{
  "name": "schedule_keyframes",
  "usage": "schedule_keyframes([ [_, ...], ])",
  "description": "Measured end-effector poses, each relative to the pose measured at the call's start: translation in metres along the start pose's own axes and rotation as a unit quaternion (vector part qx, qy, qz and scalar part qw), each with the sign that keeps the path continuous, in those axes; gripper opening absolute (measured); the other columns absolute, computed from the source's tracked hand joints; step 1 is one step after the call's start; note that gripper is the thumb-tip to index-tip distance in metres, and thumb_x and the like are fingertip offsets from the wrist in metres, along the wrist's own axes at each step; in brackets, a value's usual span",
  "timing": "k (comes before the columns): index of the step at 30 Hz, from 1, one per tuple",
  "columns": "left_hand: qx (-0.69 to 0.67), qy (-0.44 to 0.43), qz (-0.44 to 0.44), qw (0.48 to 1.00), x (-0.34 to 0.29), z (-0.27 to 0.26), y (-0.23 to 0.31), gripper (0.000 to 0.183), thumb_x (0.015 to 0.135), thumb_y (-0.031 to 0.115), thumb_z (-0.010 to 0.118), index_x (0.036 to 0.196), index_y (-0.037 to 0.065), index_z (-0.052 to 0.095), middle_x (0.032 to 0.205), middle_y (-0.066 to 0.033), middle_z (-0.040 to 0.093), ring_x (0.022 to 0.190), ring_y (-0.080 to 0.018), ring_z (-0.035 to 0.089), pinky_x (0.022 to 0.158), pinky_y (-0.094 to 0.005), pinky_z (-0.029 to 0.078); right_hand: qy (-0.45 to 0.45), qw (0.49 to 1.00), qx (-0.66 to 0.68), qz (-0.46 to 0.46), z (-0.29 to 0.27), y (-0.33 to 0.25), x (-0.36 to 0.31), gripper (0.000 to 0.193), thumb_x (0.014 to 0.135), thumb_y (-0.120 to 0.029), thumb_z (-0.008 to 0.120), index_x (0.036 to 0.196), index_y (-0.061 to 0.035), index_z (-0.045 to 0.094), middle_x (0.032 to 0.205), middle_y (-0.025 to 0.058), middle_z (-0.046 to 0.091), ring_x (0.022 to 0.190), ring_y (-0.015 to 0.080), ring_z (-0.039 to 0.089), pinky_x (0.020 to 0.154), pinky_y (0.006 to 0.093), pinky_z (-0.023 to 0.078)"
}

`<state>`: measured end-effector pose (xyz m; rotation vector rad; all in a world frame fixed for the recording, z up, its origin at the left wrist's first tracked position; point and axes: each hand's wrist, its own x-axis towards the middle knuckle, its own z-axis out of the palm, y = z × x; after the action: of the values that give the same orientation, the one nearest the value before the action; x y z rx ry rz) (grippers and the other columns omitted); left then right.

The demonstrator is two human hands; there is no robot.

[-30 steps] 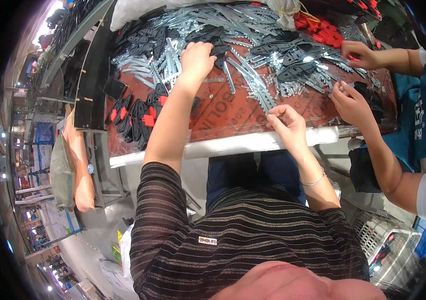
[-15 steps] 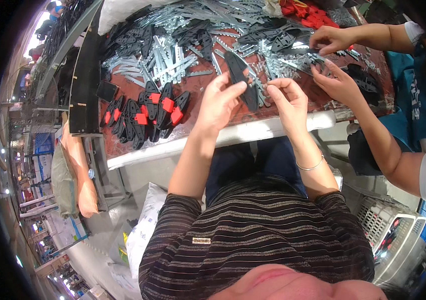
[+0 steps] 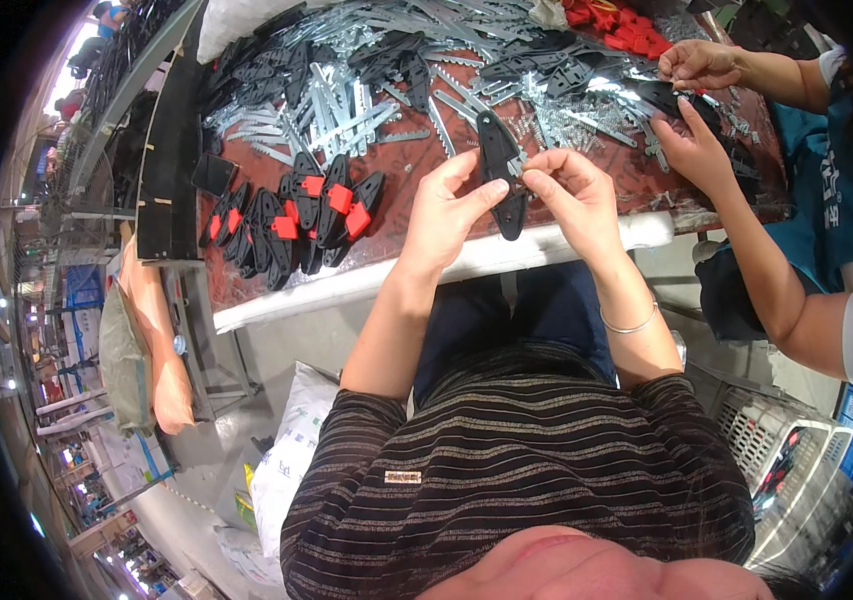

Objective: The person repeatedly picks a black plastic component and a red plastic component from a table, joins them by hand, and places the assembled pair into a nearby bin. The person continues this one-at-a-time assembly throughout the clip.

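A black, elongated plastic piece with pointed ends (image 3: 498, 150) is upright between my hands, above the table's front edge. My left hand (image 3: 444, 208) grips its left side between thumb and fingers. On its right side my right hand (image 3: 576, 198) is closed in a pinch, touching a small silvery metal bit (image 3: 515, 166) at the piece's middle. What exactly lies between those fingertips is too small to make out. To the left, several black pieces with red tabs (image 3: 286, 225) lie in a bunch on the reddish table (image 3: 396, 185).
Toothed metal strips (image 3: 351, 110) and small springs (image 3: 596, 120) lie heaped beyond my hands, with black pieces (image 3: 406, 65) among them. Red parts (image 3: 626, 28) sit at the back right. A co-worker's hands (image 3: 691, 150) handle parts at the right. A white padded roll (image 3: 346, 290) edges the table.
The black piece has turned its face toward me and come nearer. My right hand has moved in from beside it to touch its middle. The co-worker's hands have shifted right.
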<state>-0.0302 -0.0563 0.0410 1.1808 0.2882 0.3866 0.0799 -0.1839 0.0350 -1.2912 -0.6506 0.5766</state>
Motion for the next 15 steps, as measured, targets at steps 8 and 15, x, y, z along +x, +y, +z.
schedule_keyframes([
  [8, 0.016, -0.021, -0.024, 0.999, -0.001, -0.003, 0.000, 0.032, 0.085, 0.000, 0.061, 0.117, -0.004, 0.055, 0.102, -0.0071, 0.063, 0.091, -0.0116, 0.060, 0.080, -0.0258, 0.050, -0.065, 0.997, -0.032, 0.028, -0.010, -0.007, 0.001, 0.009, 0.087, -0.006, 0.062, 0.094, -0.0005, 0.061, 0.084, -0.0027, 0.061, 0.074, 0.0023, 0.052, 0.065, 0.0166, 0.042],
  [15, 0.047, -0.008, -0.021, 0.999, 0.002, 0.001, -0.004, 0.039, 0.084, 0.000, 0.062, 0.122, -0.004, 0.053, 0.104, -0.0060, 0.063, 0.092, -0.0109, 0.059, 0.082, -0.0259, 0.049, -0.062, 0.997, 0.014, 0.034, -0.008, 0.003, 0.002, 0.010, 0.086, -0.006, 0.063, 0.093, 0.0007, 0.061, 0.080, -0.0011, 0.061, 0.070, 0.0031, 0.053, 0.062, 0.0181, 0.043],
])
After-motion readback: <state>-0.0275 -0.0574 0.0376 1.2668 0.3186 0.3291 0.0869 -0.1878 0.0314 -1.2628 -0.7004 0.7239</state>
